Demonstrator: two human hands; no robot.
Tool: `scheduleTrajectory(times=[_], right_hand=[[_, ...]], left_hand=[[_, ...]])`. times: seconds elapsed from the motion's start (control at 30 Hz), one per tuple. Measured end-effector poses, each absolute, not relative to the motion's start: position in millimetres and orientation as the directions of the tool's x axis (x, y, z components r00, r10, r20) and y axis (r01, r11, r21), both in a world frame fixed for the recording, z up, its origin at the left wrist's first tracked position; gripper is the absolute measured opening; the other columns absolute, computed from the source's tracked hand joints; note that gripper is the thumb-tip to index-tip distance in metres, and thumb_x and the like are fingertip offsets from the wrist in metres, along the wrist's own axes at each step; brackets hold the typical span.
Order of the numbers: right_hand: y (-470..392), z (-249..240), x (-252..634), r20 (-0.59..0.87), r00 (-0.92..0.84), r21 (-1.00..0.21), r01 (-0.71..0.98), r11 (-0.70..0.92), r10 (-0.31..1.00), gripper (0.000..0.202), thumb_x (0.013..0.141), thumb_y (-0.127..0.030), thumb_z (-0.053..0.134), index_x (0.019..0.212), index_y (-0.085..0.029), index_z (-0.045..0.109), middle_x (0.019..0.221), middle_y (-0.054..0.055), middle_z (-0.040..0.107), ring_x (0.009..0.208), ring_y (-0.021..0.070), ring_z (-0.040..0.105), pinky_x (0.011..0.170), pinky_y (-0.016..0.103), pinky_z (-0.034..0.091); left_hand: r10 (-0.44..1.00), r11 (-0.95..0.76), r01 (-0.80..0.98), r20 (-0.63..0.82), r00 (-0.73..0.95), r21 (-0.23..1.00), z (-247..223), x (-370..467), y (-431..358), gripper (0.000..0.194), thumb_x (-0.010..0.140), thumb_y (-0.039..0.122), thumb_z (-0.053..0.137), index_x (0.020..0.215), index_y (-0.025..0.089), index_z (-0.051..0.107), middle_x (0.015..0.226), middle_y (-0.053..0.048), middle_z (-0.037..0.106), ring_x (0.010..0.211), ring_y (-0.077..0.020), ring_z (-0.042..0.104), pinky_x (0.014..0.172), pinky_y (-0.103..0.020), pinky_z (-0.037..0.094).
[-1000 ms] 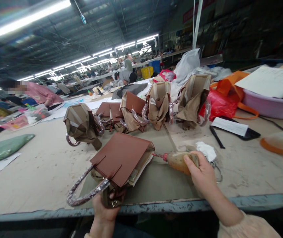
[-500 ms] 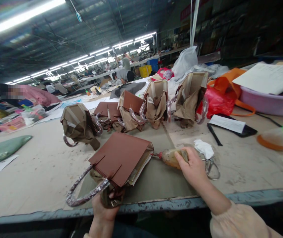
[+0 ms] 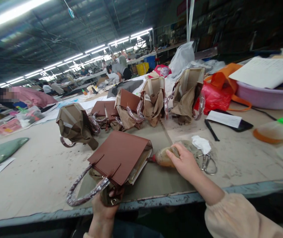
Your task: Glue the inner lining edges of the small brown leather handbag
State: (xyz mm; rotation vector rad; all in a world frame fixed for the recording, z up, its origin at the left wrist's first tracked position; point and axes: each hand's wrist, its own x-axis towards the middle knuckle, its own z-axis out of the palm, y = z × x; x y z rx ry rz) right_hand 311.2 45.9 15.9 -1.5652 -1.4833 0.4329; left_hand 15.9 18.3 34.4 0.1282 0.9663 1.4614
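Note:
A brown handbag (image 3: 122, 153) lies near the table's front edge, its plastic-wrapped handle (image 3: 81, 195) toward me. My left hand (image 3: 105, 205) grips the bag's lower near end from beneath; some of its fingers are hidden under the fabric. My right hand (image 3: 182, 160) is wrapped round a soft glue bottle (image 3: 165, 156) with amber liquid and a red cap. The bottle lies on its side in the hand, its nozzle at the open right edge of the bag. Scissors (image 3: 208, 164) and a crumpled white tissue (image 3: 201, 144) rest just right of my right hand.
Several part-made bags (image 3: 153, 102) stand in a row behind. To the right are a black strap (image 3: 212, 130), a green-capped bottle (image 3: 272, 131) and a purple basin (image 3: 267, 96). A green plastic-wrapped packet (image 3: 4, 152) lies left. Co-workers are in the background.
My right hand has moved left with the glue bottle, bringing its nozzle closer in against the bag's side edge. The left hand keeps its hold on the bag. The view has shifted slightly.

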Motion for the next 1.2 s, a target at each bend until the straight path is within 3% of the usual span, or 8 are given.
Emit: scheduleTrajectory(times=[0.1,0.17,0.33,0.43,0.6,0.8,1.03,1.2], right_hand=[[44.4,14.6,309.1,0.482,0.172,-0.676,0.697,0.240,0.859,0.018,0.088,-0.036,0.048,0.088,-0.019,0.053,0.091,0.008,0.055,0.089,0.0235,0.053,0.081,0.035,0.041],[42.9,16.2,308.3,0.493,0.133,-0.665,0.695,0.273,0.860,0.017,0.089,-0.035,0.047,0.088,-0.019,0.053,0.091,0.008,0.054,0.090,0.0228,0.053,0.082,0.035,0.040],[41.0,23.5,311.9,0.206,0.149,-0.856,0.507,0.104,0.967,0.019,0.085,-0.040,0.050,0.081,-0.022,0.052,0.075,0.000,0.054,0.076,0.0189,0.054,0.071,0.030,0.040],[40.5,24.9,312.6,0.085,0.144,-0.907,0.421,0.017,0.986,0.022,0.084,-0.044,0.050,0.079,-0.022,0.052,0.070,-0.003,0.053,0.071,0.0173,0.054,0.067,0.028,0.039],[42.5,13.8,309.5,0.220,0.250,-0.877,0.473,0.079,0.943,0.019,0.083,-0.041,0.051,0.081,-0.022,0.053,0.078,0.000,0.057,0.077,0.0186,0.055,0.072,0.030,0.041],[46.9,-0.8,308.2,0.487,0.280,-0.735,0.643,0.215,0.828,0.013,0.087,-0.035,0.050,0.088,-0.022,0.052,0.090,0.007,0.055,0.090,0.0230,0.053,0.083,0.037,0.041],[45.3,8.0,305.9,0.267,0.138,-0.827,0.541,0.153,0.954,0.015,0.084,-0.036,0.051,0.079,-0.022,0.051,0.075,0.000,0.055,0.074,0.0181,0.055,0.068,0.030,0.043],[44.7,6.0,307.0,0.439,0.225,-0.753,0.620,0.220,0.870,0.015,0.086,-0.035,0.050,0.086,-0.020,0.052,0.088,0.006,0.057,0.089,0.0224,0.054,0.082,0.035,0.041]], left_hand=[[0.873,0.176,-0.771,-0.459,-0.165,0.612,37.2,16.3,18.4,0.015,0.065,0.003,0.046,0.062,0.017,0.051,0.044,0.001,0.049,0.031,-0.0109,0.038,0.040,-0.028,0.041],[0.875,0.181,-0.768,-0.458,-0.159,0.614,38.0,16.0,18.9,0.014,0.065,0.004,0.047,0.063,0.017,0.052,0.044,0.001,0.050,0.031,-0.0109,0.038,0.039,-0.028,0.040],[0.877,0.185,-0.755,-0.453,-0.163,0.629,36.1,15.5,20.5,0.011,0.066,0.007,0.049,0.064,0.017,0.052,0.047,0.001,0.051,0.032,-0.0109,0.039,0.040,-0.029,0.041],[0.873,0.193,-0.748,-0.459,-0.165,0.635,35.9,16.5,20.3,0.012,0.064,0.006,0.048,0.062,0.017,0.050,0.047,0.001,0.050,0.033,-0.0105,0.039,0.040,-0.028,0.041],[0.844,0.194,-0.745,-0.496,-0.206,0.639,39.0,19.6,19.5,0.015,0.067,0.005,0.045,0.060,0.017,0.051,0.044,0.001,0.048,0.034,-0.0114,0.039,0.040,-0.028,0.041],[0.874,0.195,-0.752,-0.460,-0.158,0.630,41.2,19.8,18.7,0.015,0.069,0.006,0.045,0.064,0.018,0.054,0.047,0.002,0.049,0.033,-0.0103,0.037,0.041,-0.028,0.041],[0.853,0.192,-0.773,-0.492,-0.173,0.605,42.1,18.4,18.7,0.019,0.071,0.005,0.042,0.063,0.017,0.054,0.047,0.000,0.051,0.032,-0.0114,0.038,0.039,-0.028,0.039],[0.833,0.207,-0.757,-0.518,-0.197,0.620,41.6,18.8,19.8,0.020,0.069,0.004,0.040,0.065,0.016,0.056,0.047,-0.001,0.052,0.032,-0.0117,0.038,0.039,-0.029,0.040]])
